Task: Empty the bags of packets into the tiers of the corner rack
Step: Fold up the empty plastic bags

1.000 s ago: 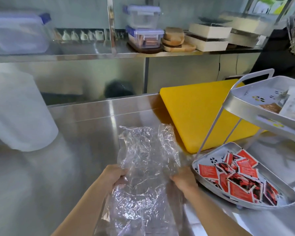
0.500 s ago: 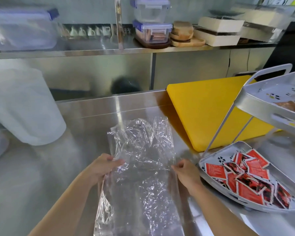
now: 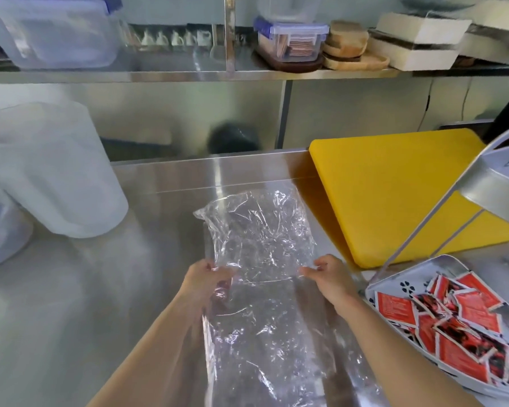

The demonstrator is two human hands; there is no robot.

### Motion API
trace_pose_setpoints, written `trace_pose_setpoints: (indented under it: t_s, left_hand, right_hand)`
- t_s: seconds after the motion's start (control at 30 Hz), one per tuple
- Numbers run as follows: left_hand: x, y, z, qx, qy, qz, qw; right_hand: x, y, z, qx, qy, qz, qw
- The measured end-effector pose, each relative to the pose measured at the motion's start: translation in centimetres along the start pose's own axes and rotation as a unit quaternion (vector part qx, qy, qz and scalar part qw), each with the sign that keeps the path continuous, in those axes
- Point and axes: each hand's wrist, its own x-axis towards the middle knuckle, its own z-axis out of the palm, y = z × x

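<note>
A clear plastic bag [image 3: 262, 259] lies on the shiny metal counter [image 3: 100, 304], right in front of the person. The bag looks empty and very crinkly. The left hand [image 3: 203, 282] pinches the left edge of the bag, with the fingers closed on the plastic. The right hand [image 3: 329, 277] pinches the right edge in the same way. Both hands hold the bag at about its middle, where there is a fold line across it. To the right stands the corner rack [image 3: 441, 230]. Its bottom tier [image 3: 400, 280] is full of red packets [image 3: 453, 327], all piled on each other. Only a bit of the upper tier [image 3: 497, 186] shows at the edge, so what lies in it cannot be seen. A yellow cutting board [image 3: 394, 195] lies behind the rack, beside the bag. A big white tub [image 3: 47, 171] stands far to the left.
</note>
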Motion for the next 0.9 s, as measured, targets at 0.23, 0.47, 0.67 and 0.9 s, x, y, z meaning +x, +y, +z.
trace_pose_setpoints:
  t_s: [0.23,0.47,0.67,0.9]
  left_hand:
    - [-0.4,0.0,1.6,0.037,-0.066,0.024,0.997]
    - [-0.2,-0.8,0.2,0.019,-0.116,0.034,0.992]
    - [0.5,-1.8,-0.3,-0.017,0.010,-0.054,0.998]
    - [0.4,-2.1,-0.7,0.326,0.146,0.034,0.933]
  right_hand:
    - [1.8,-0.6,-0.8,0.062,0.001,0.025,0.998]
    - [2.2,-0.6,-1.9,0.107,-0.023,-0.008,0.994]
    - [3.4,0.0,-2.1,0.016,-0.028,-0.028,0.999]
    - [4.0,0.2,-2.4,-0.090,-0.025,-0.033,0.995]
